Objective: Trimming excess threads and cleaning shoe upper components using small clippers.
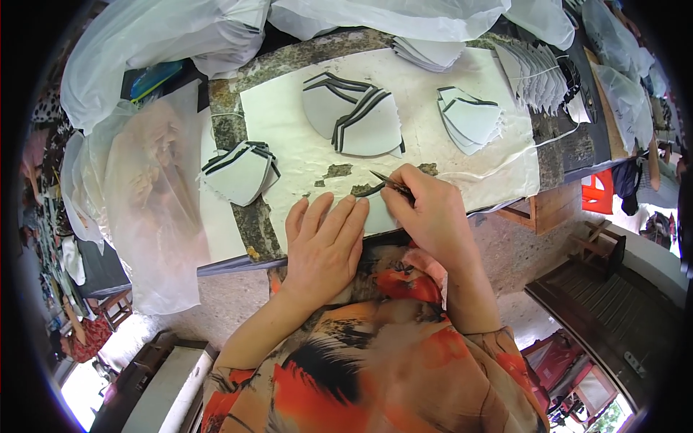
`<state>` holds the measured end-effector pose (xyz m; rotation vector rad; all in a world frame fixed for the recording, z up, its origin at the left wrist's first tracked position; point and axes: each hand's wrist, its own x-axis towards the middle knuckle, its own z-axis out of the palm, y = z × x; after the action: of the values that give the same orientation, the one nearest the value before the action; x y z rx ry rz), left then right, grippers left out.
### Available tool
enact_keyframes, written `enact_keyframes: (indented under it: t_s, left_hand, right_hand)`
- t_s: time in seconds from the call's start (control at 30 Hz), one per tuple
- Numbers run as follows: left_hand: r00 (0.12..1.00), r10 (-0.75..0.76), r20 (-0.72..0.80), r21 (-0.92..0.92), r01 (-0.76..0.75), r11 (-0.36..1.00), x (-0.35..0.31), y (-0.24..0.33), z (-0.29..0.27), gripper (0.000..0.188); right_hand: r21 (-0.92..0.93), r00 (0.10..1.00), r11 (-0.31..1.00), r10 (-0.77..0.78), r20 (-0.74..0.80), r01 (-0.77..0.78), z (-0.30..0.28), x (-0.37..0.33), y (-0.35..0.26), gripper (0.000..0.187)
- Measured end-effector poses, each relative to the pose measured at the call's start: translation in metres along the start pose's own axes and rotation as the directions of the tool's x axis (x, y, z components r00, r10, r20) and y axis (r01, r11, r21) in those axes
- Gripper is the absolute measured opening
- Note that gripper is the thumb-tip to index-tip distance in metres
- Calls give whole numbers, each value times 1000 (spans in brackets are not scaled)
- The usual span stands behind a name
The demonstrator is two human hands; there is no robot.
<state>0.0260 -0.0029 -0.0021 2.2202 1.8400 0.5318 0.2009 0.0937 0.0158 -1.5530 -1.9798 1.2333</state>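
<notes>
A white, curved-edged piece with a black strip (pixel 378 212) lies at the table's near edge, between my hands. Flat fingers of my left hand (pixel 325 242) press beside it and partly on it. My right hand (pixel 432 209) is closed around a dark, thin pointed tool (pixel 386 178), its tip pointing up and left over the worn sheet; the grip hides the rest, so its kind is unclear. Beyond my hands, overlapping black-edged white pieces (pixel 372 130) form a fan. Similar stacks sit at left (pixel 238 177) and right (pixel 469 123).
A white sheet (pixel 281 115) with torn patches covers the mottled table. Plain white pieces (pixel 426 54) and a tied bundle (pixel 534 79) lie at the far side. Translucent plastic bags (pixel 155 195) crowd the left and back. A white cord (pixel 505 159) crosses the right. Another person (pixel 86 335) is at far left.
</notes>
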Motion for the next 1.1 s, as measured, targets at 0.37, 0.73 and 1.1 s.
enact_keyframes:
  t_s: [0.37, 0.73, 1.1]
  left_hand:
    - [998, -21, 66, 34, 19, 999, 7, 10, -10, 49]
    - [992, -32, 122, 89, 22, 996, 19, 19, -8, 58]
    - [982, -19, 190, 116, -3, 993, 30, 26, -13, 64]
  right_hand:
    - [-59, 999, 998, -36, -41, 34, -5, 2, 5, 19]
    - [-115, 985, 987, -127, -119, 114, -17, 13, 17, 18]
    - [5, 982, 987, -161, -97, 162, -22, 16, 27, 18]
